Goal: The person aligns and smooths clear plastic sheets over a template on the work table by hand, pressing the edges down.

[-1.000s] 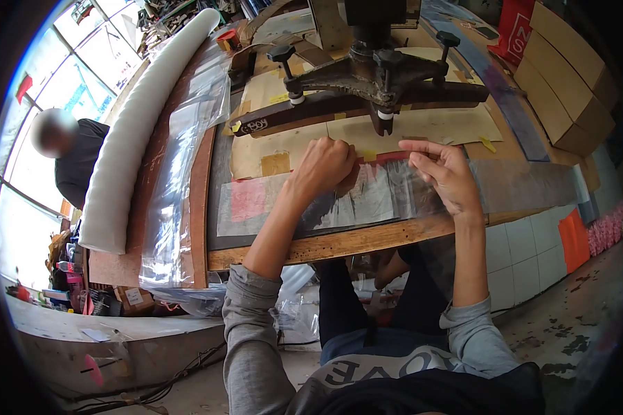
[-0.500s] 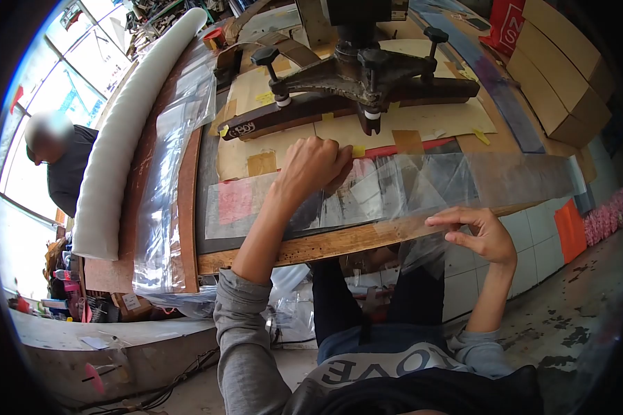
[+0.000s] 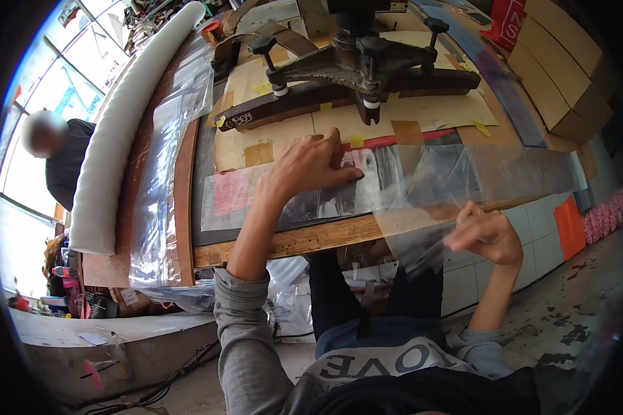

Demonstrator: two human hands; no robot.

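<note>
My left hand (image 3: 315, 162) rests at the front of the bench, thumb stretched to the right and fingers apart, over a strip of clear plastic pieces (image 3: 294, 211). No item shows in its grasp. Past the bench's front edge, my right hand (image 3: 488, 238) has its fingers curled together at the edge of a clear plastic film (image 3: 419, 225), and is slightly blurred. That film slants down over the wooden edge (image 3: 291, 243). Just beyond my left hand is a dark metal bar (image 3: 353, 102) under a clamp head with knobs (image 3: 367, 66), above taped cream card (image 3: 339, 129).
A long roll of white foam (image 3: 111, 152) lies along the left, beside folded plastic sheeting (image 3: 160, 180). Cardboard boxes (image 3: 557, 76) and a red bag (image 3: 505, 24) stand at the right. Another person (image 3: 66, 166) is at the far left.
My left hand has gone from a closed pinch near the bar to spread fingers. My right fingers have curled in, and the plastic film beside them has shifted and hangs lower.
</note>
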